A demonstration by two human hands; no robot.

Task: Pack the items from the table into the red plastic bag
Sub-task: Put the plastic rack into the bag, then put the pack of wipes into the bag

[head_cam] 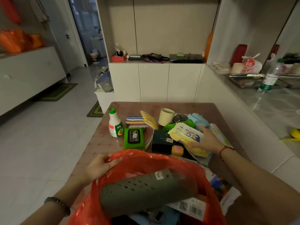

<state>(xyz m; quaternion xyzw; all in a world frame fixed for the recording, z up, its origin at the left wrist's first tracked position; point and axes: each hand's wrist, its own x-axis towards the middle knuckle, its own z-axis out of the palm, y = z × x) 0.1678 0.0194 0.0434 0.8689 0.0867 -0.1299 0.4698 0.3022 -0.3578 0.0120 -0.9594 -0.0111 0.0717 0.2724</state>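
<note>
The red plastic bag (146, 161) stands open at the near edge of the table (100, 143). My left hand (100, 166) grips its left rim. Inside the bag lies a grey perforated item (146, 190) over papers and other goods. My right hand (206, 140) holds a yellow pack of baby wipes (186, 135) above the pile on the table's right side. On the table also sit a green wipes pack (133, 138), a white bottle with a green cap (115, 123), stacked sponges (134, 122), a yellow striped cloth (148, 119), a cream cup (166, 116) and a dark box (162, 141).
A low white wall (235, 114) runs along the table's right side, with a grey counter (276, 101) and a plastic water bottle (270, 75) beyond. White cabinets (154, 82) stand behind the table. Tiled floor (48, 143) lies to the left.
</note>
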